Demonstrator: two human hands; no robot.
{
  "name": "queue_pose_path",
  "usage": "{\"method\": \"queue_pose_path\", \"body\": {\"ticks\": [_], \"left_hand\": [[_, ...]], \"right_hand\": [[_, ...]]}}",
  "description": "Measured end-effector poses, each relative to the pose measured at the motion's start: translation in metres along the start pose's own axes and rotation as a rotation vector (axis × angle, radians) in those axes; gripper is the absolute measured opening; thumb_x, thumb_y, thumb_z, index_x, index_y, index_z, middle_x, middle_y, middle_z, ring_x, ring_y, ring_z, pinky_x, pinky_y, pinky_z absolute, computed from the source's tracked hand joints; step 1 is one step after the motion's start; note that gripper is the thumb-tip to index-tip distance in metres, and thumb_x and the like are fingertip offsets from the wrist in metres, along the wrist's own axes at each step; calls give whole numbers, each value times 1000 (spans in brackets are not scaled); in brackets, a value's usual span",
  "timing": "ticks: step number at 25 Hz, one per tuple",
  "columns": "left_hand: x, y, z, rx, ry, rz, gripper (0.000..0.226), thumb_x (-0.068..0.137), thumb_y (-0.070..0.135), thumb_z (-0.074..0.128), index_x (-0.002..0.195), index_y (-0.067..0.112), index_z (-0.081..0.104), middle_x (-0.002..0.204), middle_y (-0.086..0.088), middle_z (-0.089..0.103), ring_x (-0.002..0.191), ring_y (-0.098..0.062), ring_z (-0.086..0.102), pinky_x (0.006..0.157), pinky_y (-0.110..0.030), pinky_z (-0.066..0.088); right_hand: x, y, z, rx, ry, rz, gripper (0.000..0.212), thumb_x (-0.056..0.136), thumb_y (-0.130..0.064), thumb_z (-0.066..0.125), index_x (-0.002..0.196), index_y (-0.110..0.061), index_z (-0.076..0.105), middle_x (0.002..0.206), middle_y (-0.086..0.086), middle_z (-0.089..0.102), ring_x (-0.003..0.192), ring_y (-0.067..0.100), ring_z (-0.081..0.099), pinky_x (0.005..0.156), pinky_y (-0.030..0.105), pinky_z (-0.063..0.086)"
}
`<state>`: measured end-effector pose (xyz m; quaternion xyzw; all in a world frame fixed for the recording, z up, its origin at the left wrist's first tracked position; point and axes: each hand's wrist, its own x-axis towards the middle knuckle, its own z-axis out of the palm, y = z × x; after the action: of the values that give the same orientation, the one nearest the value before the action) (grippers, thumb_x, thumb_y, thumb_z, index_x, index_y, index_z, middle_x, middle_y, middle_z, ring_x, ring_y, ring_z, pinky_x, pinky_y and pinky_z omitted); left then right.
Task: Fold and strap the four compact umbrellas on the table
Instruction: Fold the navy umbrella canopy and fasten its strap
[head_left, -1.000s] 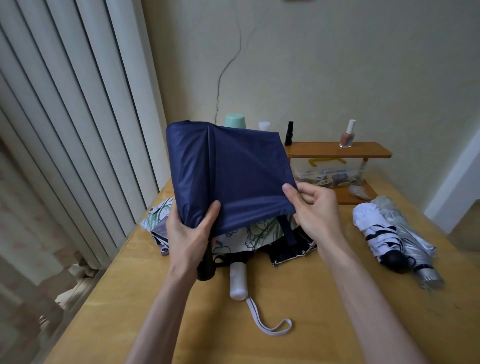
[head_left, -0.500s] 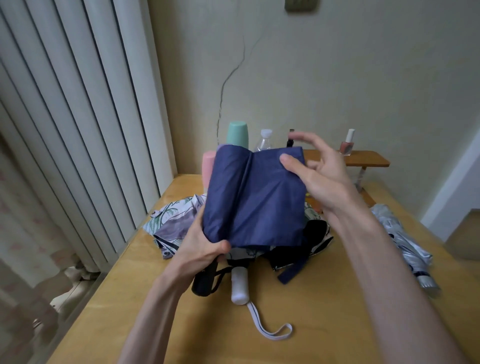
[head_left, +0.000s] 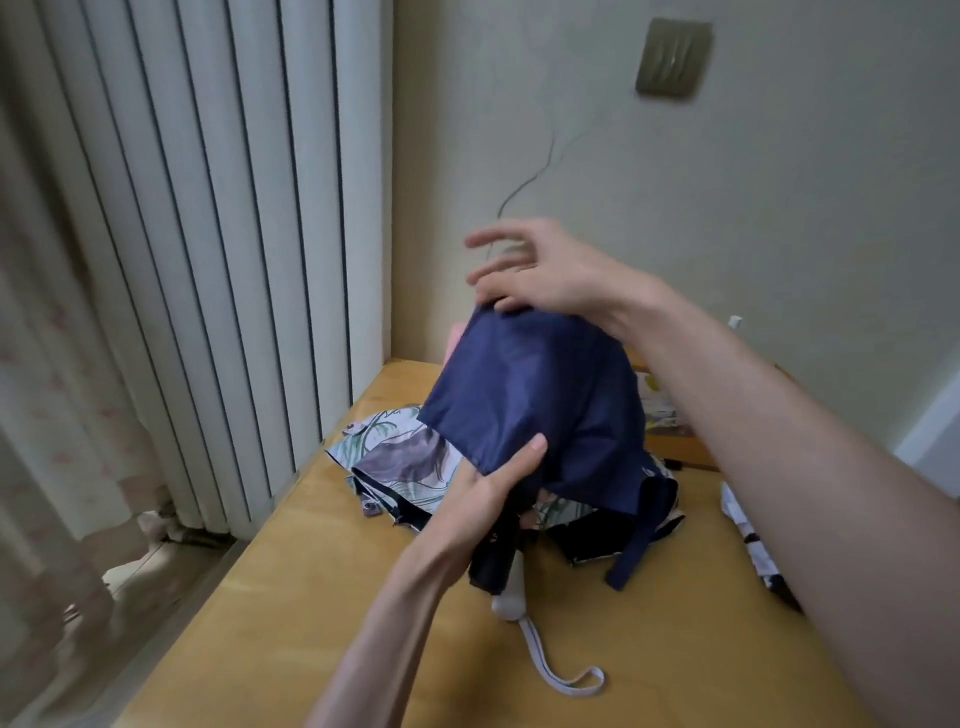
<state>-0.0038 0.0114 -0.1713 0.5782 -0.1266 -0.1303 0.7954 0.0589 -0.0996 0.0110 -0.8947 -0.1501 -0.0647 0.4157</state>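
Looking past the hands first: a floral umbrella (head_left: 402, 460) lies unfolded on the table (head_left: 311, 597) right beneath the left hand (head_left: 485, 501), its printed fabric spilling out to that hand's left, and its white handle (head_left: 511, 595) pokes out just below the wrist with a pale wrist loop (head_left: 563, 673) curling nearer the person. Beyond the right forearm, at the frame's edge, a black-and-white umbrella (head_left: 748, 540) lies on the table, mostly cut off. White vertical blinds (head_left: 208, 208) fill the side left of the left hand, and a cracked wall with a brown wall plate (head_left: 674, 57) rises behind the right hand (head_left: 556, 275). Now the navy umbrella (head_left: 540, 395): it is up off the table, held between the two hands and blocking the view of whatever sits behind it. The left hand grasps its lower end, thumb flat on the front of the fabric, fingers wrapped out of sight behind. The right hand sits on top, fingers fanned and loose, blurred, the lower ones touching the top rim of the cloth with nothing clamped that I can see. The long axis runs near upright, leaning away from the person: black handle (head_left: 491, 564) low under the left hand, top end up under the right hand. A navy strap (head_left: 639, 540) hangs free, down to the right of the left hand, above the floral fabric.
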Motion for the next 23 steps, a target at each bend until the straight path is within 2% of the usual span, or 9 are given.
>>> {"method": "queue_pose_path", "body": {"ticks": [2,4,8,11,13,16,18,20,23], "left_hand": [[0,3,-8,-74,-25,-9,35,91,35,80,94,8,58,74,-13,58,58,-17,53,51,-25,43],[-1,7,-13,-133,-44,5,38,88,40,75,95,7,57,73,-14,57,57,-18,52,50,-25,42],[1,9,-7,-94,124,-72,60,102,64,51,95,7,66,68,-16,60,56,-21,53,50,-27,41],[5,4,-5,52,179,-57,53,107,60,41,119,15,65,71,-13,68,58,-24,56,51,-28,44],[9,-2,-7,112,174,22,41,107,56,46,128,24,60,90,-16,73,66,-25,65,54,-32,51],[19,-11,-15,117,213,109,60,99,52,62,154,46,38,148,-5,59,123,-29,65,97,-49,57],[17,-5,-18,337,407,246,84,101,43,64,165,45,9,163,1,36,138,-10,46,118,-38,40],[9,5,-14,505,512,567,80,97,43,62,163,42,18,163,4,32,143,-2,39,117,-25,35],[0,13,9,691,190,662,81,93,56,69,162,44,27,164,17,34,150,-1,37,117,-24,37]], "right_hand": [[-3,5,-20,-220,125,-106,45,92,-13,74,136,-24,66,117,6,74,105,17,70,93,27,56],[-10,18,-33,-393,121,-4,50,90,-40,80,136,-33,64,125,-3,68,118,13,64,101,28,48],[-18,43,-25,-237,119,191,54,74,-67,80,114,-30,77,115,-12,74,111,10,68,100,32,54],[-15,46,-18,-236,249,220,27,75,-52,80,92,-32,80,101,-10,75,103,15,70,96,34,56],[-13,48,-16,-240,309,183,6,79,-33,76,83,-32,80,95,-11,76,100,15,70,92,30,56],[-23,42,-20,-154,370,64,15,71,-31,71,83,-33,79,91,-14,78,96,11,71,88,26,55],[-27,38,-23,-170,409,41,13,73,-30,71,85,-33,77,91,-12,78,95,11,71,83,24,52],[-31,36,-21,-260,441,53,10,81,-26,74,88,-33,74,93,-6,77,96,17,69,82,25,49],[-33,31,-6,-320,429,91,12,84,-26,73,91,-35,71,95,0,76,101,24,67,87,30,52]]}}
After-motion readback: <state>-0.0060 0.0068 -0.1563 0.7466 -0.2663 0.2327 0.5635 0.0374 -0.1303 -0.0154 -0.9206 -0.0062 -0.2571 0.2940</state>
